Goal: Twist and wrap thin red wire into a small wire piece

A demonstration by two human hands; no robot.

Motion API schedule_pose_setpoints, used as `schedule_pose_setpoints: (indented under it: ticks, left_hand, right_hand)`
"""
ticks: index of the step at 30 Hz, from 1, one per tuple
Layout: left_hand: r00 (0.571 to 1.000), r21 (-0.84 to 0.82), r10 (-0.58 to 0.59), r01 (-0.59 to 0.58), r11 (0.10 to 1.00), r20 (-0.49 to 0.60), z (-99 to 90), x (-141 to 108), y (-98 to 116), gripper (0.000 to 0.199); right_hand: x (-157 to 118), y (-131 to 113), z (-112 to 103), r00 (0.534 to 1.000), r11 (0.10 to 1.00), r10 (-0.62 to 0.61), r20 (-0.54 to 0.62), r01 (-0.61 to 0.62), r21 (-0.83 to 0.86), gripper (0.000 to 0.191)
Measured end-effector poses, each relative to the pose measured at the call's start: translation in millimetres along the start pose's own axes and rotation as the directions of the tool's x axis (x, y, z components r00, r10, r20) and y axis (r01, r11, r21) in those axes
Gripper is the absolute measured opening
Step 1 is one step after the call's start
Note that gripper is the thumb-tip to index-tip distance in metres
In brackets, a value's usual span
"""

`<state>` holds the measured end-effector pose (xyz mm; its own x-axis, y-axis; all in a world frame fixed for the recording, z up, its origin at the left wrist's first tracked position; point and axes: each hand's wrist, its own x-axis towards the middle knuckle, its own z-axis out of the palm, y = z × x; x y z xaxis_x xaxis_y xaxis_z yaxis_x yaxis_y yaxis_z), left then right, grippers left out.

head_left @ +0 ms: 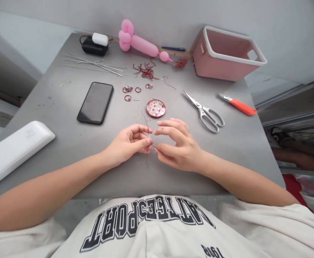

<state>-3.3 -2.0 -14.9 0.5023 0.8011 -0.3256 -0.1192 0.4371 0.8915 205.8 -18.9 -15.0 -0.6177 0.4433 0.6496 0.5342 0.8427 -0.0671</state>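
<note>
At the centre of the frame, the left hand [132, 143] pinches a thin dark cord [147, 157] between thumb and fingers; the right hand [179, 145] curves just beside it, fingertips narrowly parted; the round dish [156, 108] sits just above them; scissors [206, 113] lie right of centre.

One each: dish [147, 111], scissors [199, 105], cutter [239, 105], phone [95, 103], balloon [144, 46], bin [216, 68]
</note>
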Motion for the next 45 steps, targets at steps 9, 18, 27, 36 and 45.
schedule_pose_setpoints:
  ticks: [9, 18, 27, 36, 45]
  left_hand:
    - [0.996, -0.016, -0.041, 0.042, 0.999, 0.073, -0.5, -1, 1, 0.037]
    - [0.989, -0.018, -0.068, 0.071, 0.997, 0.133, -0.1, -3, 0, 0.037]
    - [0.998, -0.016, -0.03, 0.031, 0.999, 0.06, -1.0, 0, 0, 0.034]
    - [0.998, 0.039, 0.053, -0.052, 0.998, -0.023, -6.4, 6, 1, 0.035]
    - [0.993, 0.127, 0.099, -0.09, 0.988, -0.061, -9.3, 9, 2, 0.032]
  right_hand:
    - [3, 5, -5, 0.974, 0.94, 0.194, 0.114, -0.218, 0.262, 0.064]
    - [0, 9, -4, 0.957, 0.932, 0.109, 0.267, -0.192, 0.307, 0.091]
    - [1, 12, 1, 0.992, 0.966, 0.113, 0.051, -0.122, 0.228, 0.047]
    - [-10, 18, 16, 0.992, 0.978, 0.118, -0.052, -0.107, 0.18, 0.01]
    - [-16, 19, 36, 0.979, 0.973, 0.139, -0.149, -0.107, 0.205, 0.013]
